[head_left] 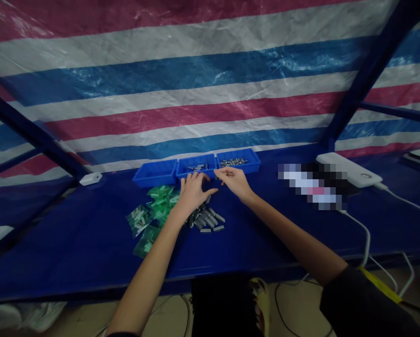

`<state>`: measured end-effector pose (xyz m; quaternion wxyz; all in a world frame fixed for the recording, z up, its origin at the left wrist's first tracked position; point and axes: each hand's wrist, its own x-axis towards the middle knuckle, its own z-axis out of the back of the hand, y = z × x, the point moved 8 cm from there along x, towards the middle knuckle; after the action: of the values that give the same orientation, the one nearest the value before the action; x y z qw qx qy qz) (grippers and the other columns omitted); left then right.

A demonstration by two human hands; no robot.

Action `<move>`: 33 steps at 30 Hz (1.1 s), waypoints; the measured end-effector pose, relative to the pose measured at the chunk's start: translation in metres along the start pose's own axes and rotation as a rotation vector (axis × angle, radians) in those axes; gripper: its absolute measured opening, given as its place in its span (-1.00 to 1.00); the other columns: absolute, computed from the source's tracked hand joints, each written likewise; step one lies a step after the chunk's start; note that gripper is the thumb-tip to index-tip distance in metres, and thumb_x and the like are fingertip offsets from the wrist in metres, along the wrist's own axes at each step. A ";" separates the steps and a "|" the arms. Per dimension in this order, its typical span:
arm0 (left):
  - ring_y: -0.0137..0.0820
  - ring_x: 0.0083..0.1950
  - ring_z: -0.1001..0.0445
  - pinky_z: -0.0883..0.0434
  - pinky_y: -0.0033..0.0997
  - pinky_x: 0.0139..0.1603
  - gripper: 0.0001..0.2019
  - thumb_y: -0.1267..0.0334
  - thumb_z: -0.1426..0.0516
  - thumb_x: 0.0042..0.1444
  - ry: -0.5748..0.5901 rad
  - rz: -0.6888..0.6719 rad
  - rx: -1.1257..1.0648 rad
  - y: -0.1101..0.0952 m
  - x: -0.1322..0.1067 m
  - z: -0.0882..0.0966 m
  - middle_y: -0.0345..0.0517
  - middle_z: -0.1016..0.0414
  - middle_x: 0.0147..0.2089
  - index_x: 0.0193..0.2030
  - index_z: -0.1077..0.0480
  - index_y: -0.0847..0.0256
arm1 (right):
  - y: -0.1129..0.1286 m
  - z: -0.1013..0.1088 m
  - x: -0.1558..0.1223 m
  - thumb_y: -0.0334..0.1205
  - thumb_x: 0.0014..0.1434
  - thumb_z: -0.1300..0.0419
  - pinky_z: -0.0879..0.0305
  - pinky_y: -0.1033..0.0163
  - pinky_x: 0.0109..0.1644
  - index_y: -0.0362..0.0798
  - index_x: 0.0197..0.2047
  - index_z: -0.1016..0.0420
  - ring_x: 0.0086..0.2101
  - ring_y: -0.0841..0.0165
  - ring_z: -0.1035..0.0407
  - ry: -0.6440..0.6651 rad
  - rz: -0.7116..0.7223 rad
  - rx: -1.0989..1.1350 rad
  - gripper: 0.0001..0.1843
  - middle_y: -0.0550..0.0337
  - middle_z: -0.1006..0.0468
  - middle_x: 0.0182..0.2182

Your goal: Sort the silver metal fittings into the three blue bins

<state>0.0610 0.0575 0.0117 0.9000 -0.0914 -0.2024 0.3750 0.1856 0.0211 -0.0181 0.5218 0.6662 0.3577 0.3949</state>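
Observation:
My left hand (193, 191) lies with fingers spread over a pile of small grey metal pieces (207, 219) on the blue table. My right hand (235, 180) is in front of the blue trays, its fingertips pinched together on something too small to name. Three blue trays stand in a row behind the hands: the left tray (153, 174) looks bare, the middle tray (197, 164) holds a few metal pieces, the right tray (238, 160) holds more. Small green plastic bags (151, 211) lie scattered left of the metal pile.
A white flat device (349, 169) with a cable sits at the right on the blue table (90, 243). A small white object (91, 178) lies at the left by a blue frame post. A striped tarpaulin hangs behind. Cables trail below the table's front edge.

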 end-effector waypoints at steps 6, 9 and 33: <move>-0.12 -0.06 -0.28 -0.13 -0.13 -0.02 -0.68 -0.09 -0.18 -0.10 0.287 0.006 0.188 0.000 -0.008 -0.015 -0.07 -0.39 -0.25 -0.44 -0.46 0.15 | -0.001 0.001 0.000 -0.07 -0.07 -0.23 -0.26 0.35 -0.48 -0.11 -0.44 -0.50 -0.57 0.48 -0.30 -0.002 0.030 -0.078 -0.74 0.22 -0.49 -0.56; -0.14 -0.06 -0.27 -0.13 -0.16 -0.03 -0.72 -0.05 -0.16 -0.05 0.303 -0.008 0.192 -0.004 -0.008 -0.016 -0.07 -0.40 -0.24 -0.44 -0.48 0.12 | 0.001 0.004 0.000 -0.09 -0.07 -0.23 -0.27 0.33 -0.47 -0.12 -0.45 -0.51 -0.58 0.46 -0.32 -0.013 0.061 -0.175 -0.75 0.21 -0.48 -0.59; -0.29 -0.17 -0.35 -0.26 -0.24 -0.10 -0.84 0.14 -0.13 -0.02 -0.073 -0.011 -0.140 -0.011 0.001 0.014 -0.13 -0.45 -0.31 -0.43 -0.44 0.17 | -0.001 -0.002 0.002 -0.09 0.15 -0.12 -0.36 0.36 -0.38 -0.05 -0.20 -0.53 -0.32 0.39 -0.46 0.109 -0.117 0.014 -0.73 0.08 -0.58 -0.26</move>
<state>0.0623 0.0507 0.0274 0.8856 -0.1391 -0.2614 0.3580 0.1848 0.0234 -0.0191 0.5191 0.6252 0.4269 0.3968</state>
